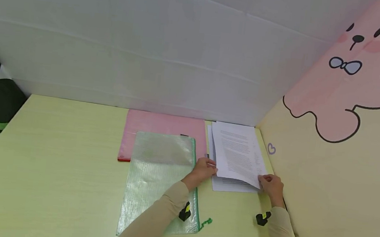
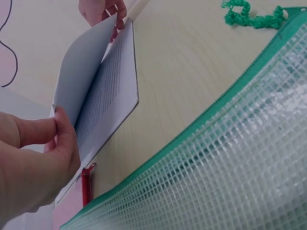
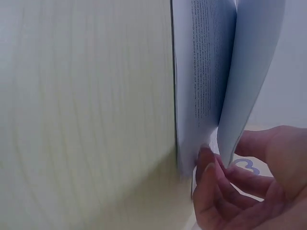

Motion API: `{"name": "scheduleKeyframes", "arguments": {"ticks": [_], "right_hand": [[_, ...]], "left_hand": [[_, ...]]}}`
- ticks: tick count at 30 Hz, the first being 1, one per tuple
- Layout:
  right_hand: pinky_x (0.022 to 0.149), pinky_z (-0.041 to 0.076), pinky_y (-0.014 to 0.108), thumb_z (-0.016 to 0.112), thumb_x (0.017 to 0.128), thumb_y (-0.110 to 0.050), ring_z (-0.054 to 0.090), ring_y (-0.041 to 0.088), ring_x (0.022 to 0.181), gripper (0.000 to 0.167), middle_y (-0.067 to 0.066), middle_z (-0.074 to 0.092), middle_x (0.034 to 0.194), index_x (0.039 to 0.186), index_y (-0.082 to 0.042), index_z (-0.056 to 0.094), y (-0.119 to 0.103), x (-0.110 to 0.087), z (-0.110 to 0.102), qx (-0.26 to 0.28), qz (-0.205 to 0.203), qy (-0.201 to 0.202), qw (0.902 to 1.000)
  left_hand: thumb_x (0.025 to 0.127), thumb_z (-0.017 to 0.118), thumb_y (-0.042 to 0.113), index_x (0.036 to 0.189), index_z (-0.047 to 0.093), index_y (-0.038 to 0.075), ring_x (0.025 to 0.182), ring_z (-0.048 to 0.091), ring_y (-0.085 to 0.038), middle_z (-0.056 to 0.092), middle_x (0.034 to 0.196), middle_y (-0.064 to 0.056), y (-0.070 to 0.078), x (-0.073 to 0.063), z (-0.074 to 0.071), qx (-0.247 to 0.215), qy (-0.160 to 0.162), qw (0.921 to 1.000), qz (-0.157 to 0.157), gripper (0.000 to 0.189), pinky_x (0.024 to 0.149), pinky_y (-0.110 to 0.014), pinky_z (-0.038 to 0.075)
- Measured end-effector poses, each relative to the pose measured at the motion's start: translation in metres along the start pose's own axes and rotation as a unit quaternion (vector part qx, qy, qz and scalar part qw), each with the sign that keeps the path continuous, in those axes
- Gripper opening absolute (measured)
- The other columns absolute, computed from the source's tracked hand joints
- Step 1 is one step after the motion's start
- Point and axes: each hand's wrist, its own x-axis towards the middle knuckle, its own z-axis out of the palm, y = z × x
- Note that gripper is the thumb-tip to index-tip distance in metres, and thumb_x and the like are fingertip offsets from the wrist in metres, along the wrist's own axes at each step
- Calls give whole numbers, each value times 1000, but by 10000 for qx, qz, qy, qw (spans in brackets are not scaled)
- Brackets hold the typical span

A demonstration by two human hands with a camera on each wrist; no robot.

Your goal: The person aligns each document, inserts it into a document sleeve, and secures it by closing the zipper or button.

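Observation:
A printed paper sheet (image 1: 238, 150) is raised along its near edge above more printed sheets (image 1: 228, 185) at the table's back right. My left hand (image 1: 201, 172) pinches the lifted sheet near its left edge, thumb against fingers, as the left wrist view shows. At the opposite near corner, my right hand (image 1: 272, 187) holds the same sheet between thumb and fingers. In the right wrist view the sheet (image 3: 249, 72) bends up from the page below, and some fingertips (image 3: 206, 160) are beside the lower page's corner.
A clear mesh zip pouch (image 1: 155, 184) with green edging lies under my left forearm, its green cord (image 1: 206, 223) trailing on the table. It overlaps a pink pouch (image 1: 168, 122) behind it. The decorated wall (image 1: 326, 179) rises close by my right arm.

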Motion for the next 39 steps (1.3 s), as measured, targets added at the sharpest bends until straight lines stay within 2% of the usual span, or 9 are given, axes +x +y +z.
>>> {"name": "scheduleKeyframes", "arguments": {"ticks": [5, 9, 12, 15, 19, 22, 26, 32, 39], "right_hand": [[58, 44, 25, 69, 96, -15, 60, 24, 76, 29, 21, 69, 91, 106, 12, 70, 1, 2, -3, 245, -91, 56, 9996], [59, 45, 21, 70, 97, -12, 57, 14, 77, 28, 19, 70, 96, 113, 11, 70, 2, 3, -4, 608, -160, -93, 9980], [61, 47, 19, 70, 97, -10, 59, 10, 78, 30, 21, 72, 101, 118, 13, 68, 3, 4, -6, 921, -205, -331, 9950], [64, 50, 17, 70, 98, -10, 61, 7, 80, 34, 21, 72, 105, 122, 15, 65, 4, 5, -9, 1247, -201, -613, 9901], [71, 55, 17, 68, 100, -12, 65, 7, 84, 40, 24, 71, 114, 128, 17, 60, 6, 5, -12, 1660, -250, -1009, 9806], [77, 58, 19, 68, 100, -13, 68, 9, 88, 43, 26, 68, 120, 130, 17, 59, 9, 6, -12, 1896, -270, -1267, 9733], [79, 59, 23, 69, 100, -13, 69, 13, 89, 42, 25, 68, 119, 128, 16, 60, 12, 8, -15, 1869, -295, -1569, 9693], [79, 59, 24, 68, 99, -6, 69, 17, 90, 32, 24, 69, 114, 122, 15, 64, 19, 8, -24, 1444, -520, -1623, 9747], [81, 61, 30, 67, 98, -2, 71, 16, 90, 29, 29, 69, 111, 121, 17, 63, 32, 7, -32, 1460, -1274, -1478, 9699]], "left_hand": [[91, 64, -9, 115, 63, -15, 82, 66, -21, 67, 97, -20, 2, -1, -3, 26, -80, 10000, 28, 24, 79, -34, 59], [91, 64, -10, 114, 63, -14, 80, 64, -20, 67, 94, -19, 1, -2, -7, 88, -152, 9998, 61, 24, 77, -36, 59], [90, 64, -10, 113, 62, -13, 79, 62, -19, 66, 93, -17, -1, -1, -9, 123, -194, 9997, 48, 23, 78, -37, 59], [90, 65, -9, 111, 63, -11, 78, 60, -17, 64, 92, -14, -2, 0, -12, 302, -166, 9994, -16, 21, 75, -33, 58], [89, 65, -8, 110, 64, -8, 77, 58, -15, 64, 91, -12, -2, 0, -14, 589, -88, 9982, -119, 20, 69, -26, 52], [89, 64, -8, 110, 64, -9, 79, 57, -16, 64, 92, -12, -4, 0, -15, 726, -66, 9972, -147, 21, 70, -26, 52], [87, 63, -8, 111, 64, -9, 81, 57, -16, 65, 92, -10, -6, -3, -12, 971, 77, 9952, -60, 23, 73, -29, 53], [84, 60, -7, 107, 66, -8, 76, 59, -15, 67, 87, -8, -9, -13, 1, 1175, 251, 9927, 80, 24, 69, -28, 52], [84, 62, -5, 101, 66, -4, 74, 58, -14, 66, 85, -7, -10, -25, 16, 1277, 422, 9909, 98, 17, 66, -25, 49]]}}
